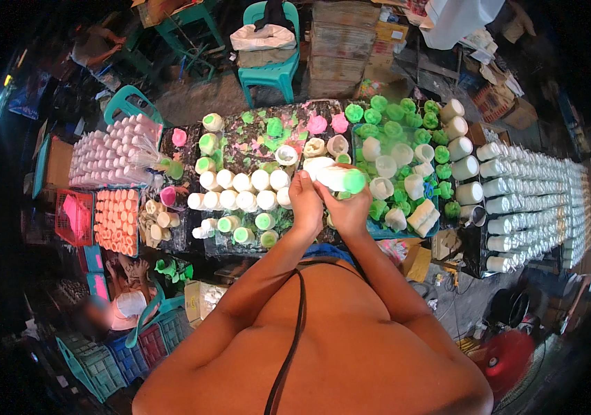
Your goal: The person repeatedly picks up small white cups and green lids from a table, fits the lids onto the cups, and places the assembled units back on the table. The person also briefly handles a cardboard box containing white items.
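A white cylinder with a bright green end [337, 178] is held over the middle of the table, lying on its side with the green end to the right. My right hand [349, 207] is closed around its underside. At its left end my left hand [307, 202] is closed too, thumb and fingertips against the white part. A thin dark strip shows just above the left fingers; I cannot make out what it is. Rows of white cylinders [228, 200] lie left of my hands. Right beside them, translucent white cups [385, 166] and green cup-shaped pieces [393, 130] crowd a blue tray [425, 235].
Wrapped white cylinders [517, 207] fill the right side. Pink-white pieces [112, 152], orange pieces [115, 221] and a red basket [74, 218] stand left. Green and pink scraps [254, 138] litter the table. A teal chair [271, 69] stands beyond; another person [129, 301] sits lower left.
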Demonstrator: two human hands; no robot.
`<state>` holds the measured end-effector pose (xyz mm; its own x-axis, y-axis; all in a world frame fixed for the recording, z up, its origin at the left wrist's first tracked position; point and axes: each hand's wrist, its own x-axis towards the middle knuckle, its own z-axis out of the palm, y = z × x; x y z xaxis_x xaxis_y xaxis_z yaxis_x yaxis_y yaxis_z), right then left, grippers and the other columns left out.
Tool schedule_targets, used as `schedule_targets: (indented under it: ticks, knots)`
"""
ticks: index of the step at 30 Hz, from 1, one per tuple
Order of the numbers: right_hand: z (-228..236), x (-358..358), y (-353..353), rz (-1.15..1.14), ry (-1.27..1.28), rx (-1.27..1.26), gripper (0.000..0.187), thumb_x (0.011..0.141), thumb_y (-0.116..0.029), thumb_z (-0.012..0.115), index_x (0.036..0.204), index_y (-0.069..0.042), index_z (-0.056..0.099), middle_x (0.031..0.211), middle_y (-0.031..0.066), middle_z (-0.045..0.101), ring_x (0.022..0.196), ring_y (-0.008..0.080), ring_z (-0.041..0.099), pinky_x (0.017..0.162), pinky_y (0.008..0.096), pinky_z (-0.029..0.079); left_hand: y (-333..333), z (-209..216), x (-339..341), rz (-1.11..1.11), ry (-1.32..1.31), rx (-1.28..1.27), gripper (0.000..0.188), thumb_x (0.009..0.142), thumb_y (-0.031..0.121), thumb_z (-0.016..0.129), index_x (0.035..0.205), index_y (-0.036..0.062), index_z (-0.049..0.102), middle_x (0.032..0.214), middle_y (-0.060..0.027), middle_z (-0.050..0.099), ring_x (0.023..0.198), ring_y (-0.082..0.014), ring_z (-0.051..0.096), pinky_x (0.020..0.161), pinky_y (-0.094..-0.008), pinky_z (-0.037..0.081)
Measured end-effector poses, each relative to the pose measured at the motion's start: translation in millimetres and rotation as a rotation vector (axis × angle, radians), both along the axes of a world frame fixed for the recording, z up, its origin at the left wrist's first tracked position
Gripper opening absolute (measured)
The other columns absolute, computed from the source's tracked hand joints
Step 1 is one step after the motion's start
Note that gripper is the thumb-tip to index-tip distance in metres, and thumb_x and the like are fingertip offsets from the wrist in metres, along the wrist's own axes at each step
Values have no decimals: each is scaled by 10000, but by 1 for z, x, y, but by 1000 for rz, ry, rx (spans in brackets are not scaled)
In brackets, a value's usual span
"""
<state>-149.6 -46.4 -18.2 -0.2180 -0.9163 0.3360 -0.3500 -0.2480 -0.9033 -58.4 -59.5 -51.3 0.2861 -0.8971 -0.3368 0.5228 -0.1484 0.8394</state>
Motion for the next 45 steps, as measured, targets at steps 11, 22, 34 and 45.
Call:
schedule_targets:
  ticks: [11, 22, 34, 45]
  knots:
    - [7, -2, 2, 85, -424, 4, 466, 753, -2, 839, 1167, 32, 626, 1191, 134, 655, 1100, 210, 644, 951, 334, 522, 3, 17, -8, -67, 235, -22, 384, 1114, 295, 369, 1272, 5, 565, 1210, -129, 651, 1090, -205, 625, 978, -350, 500]
    - [3, -17, 3, 190, -291, 74, 415, 803, -39, 816, 1176, 17, 644, 1224, 118, 659, 1134, 203, 621, 989, 344, 490, 0, 7, -8, 20, 164, -65, 274, 1098, 278, 453, 1232, 40, 482, 1117, -62, 604, 994, -126, 565, 904, -301, 471]
    - [-2, -60, 3, 303, -929, 233, 371, 826, 7, 765, 1174, -17, 640, 1074, 87, 712, 988, 200, 692, 946, 348, 512, 3, 7, -9, 22, -28, -48, 315, 1083, 281, 494, 1276, 38, 443, 1161, -92, 601, 1028, -147, 584, 908, -313, 479]
    - [-11, -78, 3, 244, -296, 325, 323, 824, -162, 816, 1072, -2, 685, 992, 86, 732, 897, 192, 694, 841, 332, 526, 1, -34, 8, -71, 132, 66, 270, 983, 292, 522, 1178, 107, 535, 1062, -34, 578, 945, -173, 589, 814, -348, 507]
